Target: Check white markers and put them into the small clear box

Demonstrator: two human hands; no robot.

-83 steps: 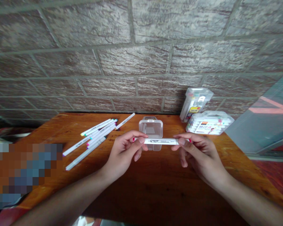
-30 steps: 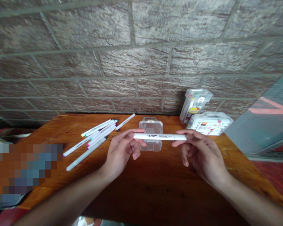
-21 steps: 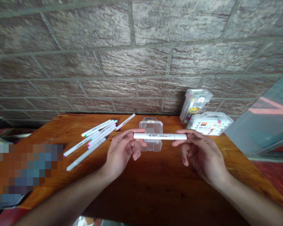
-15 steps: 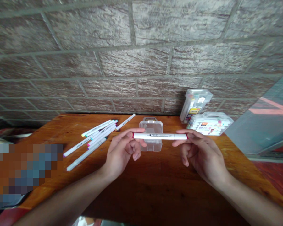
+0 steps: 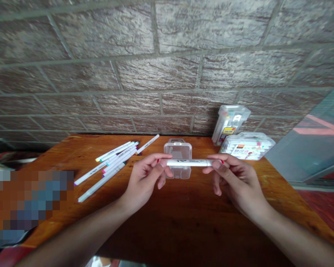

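Note:
A white marker pen [image 5: 189, 162] with red ends lies level between my two hands, raised in front of me. My left hand [image 5: 147, 176] pinches its left end between thumb and fingers. The right end is pinched the same way by my right hand [image 5: 236, 181]. Black print shows along the barrel. Behind the marker stands a clear plastic case [image 5: 178, 148] with its lid up, partly hidden by the marker and fingertips. To the left, several white markers [image 5: 119, 157] with coloured ends lie in a loose, slanted pile.
On the right of the wooden table [image 5: 167, 222] a tall clear case of markers [image 5: 229, 124] stands behind a wider clear case [image 5: 247, 146] with a printed label. A brick-patterned wall [image 5: 161, 74] rises along the back edge. A blurred, pixelated patch covers the left side.
Both thumbs have moved inward onto the marker's front, covering more of its ends. The marker stays level at nearly the same place; the things on the table have not moved.

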